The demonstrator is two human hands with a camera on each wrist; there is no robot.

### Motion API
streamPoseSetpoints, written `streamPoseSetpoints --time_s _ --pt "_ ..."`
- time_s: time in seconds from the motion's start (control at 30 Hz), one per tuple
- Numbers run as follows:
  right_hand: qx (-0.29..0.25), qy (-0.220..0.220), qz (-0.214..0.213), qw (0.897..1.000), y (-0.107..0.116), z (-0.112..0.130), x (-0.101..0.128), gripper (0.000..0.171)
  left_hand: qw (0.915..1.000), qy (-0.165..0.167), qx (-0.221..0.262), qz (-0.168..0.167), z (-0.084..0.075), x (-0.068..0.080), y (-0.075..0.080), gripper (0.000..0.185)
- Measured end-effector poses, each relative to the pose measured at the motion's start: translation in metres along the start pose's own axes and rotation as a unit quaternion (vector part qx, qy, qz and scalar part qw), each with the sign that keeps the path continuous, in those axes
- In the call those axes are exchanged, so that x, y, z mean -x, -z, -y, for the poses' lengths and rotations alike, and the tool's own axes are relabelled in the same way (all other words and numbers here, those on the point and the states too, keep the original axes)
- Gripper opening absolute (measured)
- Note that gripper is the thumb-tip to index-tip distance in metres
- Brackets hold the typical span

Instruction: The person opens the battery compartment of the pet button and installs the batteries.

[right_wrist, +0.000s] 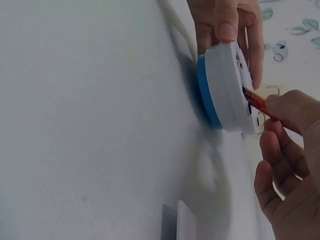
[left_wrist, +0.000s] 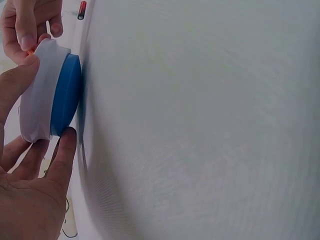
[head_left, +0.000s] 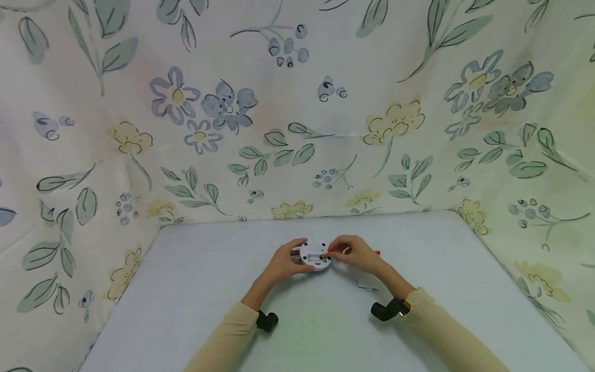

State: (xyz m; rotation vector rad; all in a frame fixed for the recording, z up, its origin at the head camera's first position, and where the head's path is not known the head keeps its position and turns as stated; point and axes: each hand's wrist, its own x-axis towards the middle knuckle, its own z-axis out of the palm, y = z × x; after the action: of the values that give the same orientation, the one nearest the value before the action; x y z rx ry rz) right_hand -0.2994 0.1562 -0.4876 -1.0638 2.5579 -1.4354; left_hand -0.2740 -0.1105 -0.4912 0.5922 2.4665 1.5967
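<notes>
A round white device with a blue face is held on edge over the table, its back with the slotted battery compartment turned up toward the head view. My left hand grips its rim, thumb on one side and fingers on the other. Between thumb and fingertips my right hand pinches a slim red and black battery. The battery's dark end dips into the compartment at a slant in the right wrist view. In the left wrist view the battery is mostly hidden behind the device and fingers.
Another red and black battery lies on the white table, beyond my right hand. Closer to me, by the right forearm, is a small white cover. A floral cloth hangs behind the table.
</notes>
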Motion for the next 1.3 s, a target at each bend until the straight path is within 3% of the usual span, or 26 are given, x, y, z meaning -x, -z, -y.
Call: streamPoseSetpoints --time_s 0.7,1.1,1.3 --pt "0.063 0.012 0.001 0.998 -0.019 0.005 -0.011 0.010 0.9997 0.008 -0.022 0.006 -0.003 0.000 -0.001 0.079" --pt "0.000 -0.006 0.015 1.000 -0.007 -0.003 -0.008 0.016 0.9997 0.000 -0.022 0.007 -0.004 -0.001 -0.001 0.080" --pt "-0.044 -0.072 0.012 0.996 -0.007 -0.004 -0.009 0.044 0.9997 0.005 -0.023 0.007 -0.004 -0.001 -0.002 0.079"
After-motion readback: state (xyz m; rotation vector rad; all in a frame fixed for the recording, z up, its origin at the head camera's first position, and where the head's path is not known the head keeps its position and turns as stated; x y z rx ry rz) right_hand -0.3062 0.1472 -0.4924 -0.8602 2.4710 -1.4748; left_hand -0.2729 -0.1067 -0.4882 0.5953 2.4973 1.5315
